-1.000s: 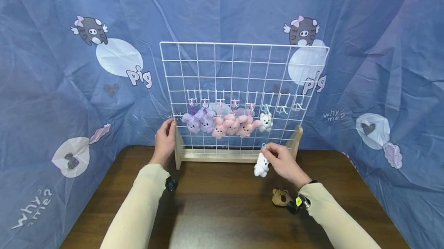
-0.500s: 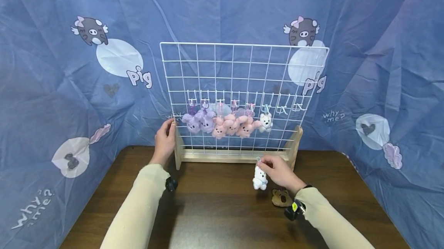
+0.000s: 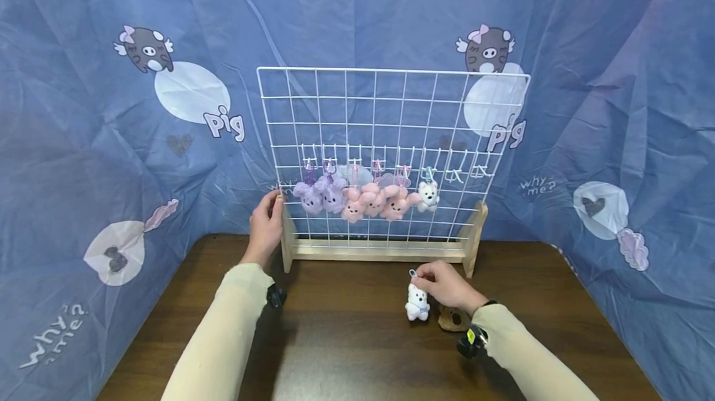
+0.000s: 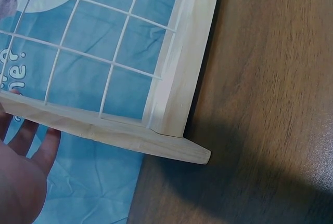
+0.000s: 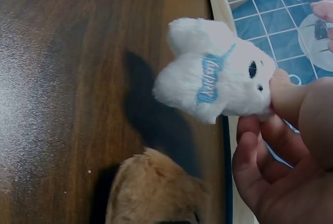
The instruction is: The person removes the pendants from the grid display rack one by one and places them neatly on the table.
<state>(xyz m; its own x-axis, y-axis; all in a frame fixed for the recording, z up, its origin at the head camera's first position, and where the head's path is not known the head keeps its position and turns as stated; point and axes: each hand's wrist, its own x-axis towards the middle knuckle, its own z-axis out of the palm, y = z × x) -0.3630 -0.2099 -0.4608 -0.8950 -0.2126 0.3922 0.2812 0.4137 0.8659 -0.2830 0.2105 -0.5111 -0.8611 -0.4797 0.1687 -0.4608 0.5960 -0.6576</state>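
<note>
- White plush keychain (image 3: 417, 304) hangs from my right hand (image 3: 445, 283), thumb and fingers pinching it near the top; it lies at eight o'clock from that hand.
- Its long axis runs twelve to six, head up, clip loop (image 3: 413, 273) at the twelve end.
- I judge the coming move turns on this: the rightmost hook (image 3: 479, 172) sits at one o'clock from the keychain, well apart, and my right hand is nearer.
- My left hand (image 3: 265, 222) grips the rack's wooden side post (image 3: 287, 239); from there the keychain is at four o'clock.
- Its feet probably clear the tabletop (image 3: 335, 351), judging by the shadow (image 5: 151, 104).
- My right hand partly covers the brown plush (image 3: 453, 319); the right wrist view cuts off its lower part.
</note>
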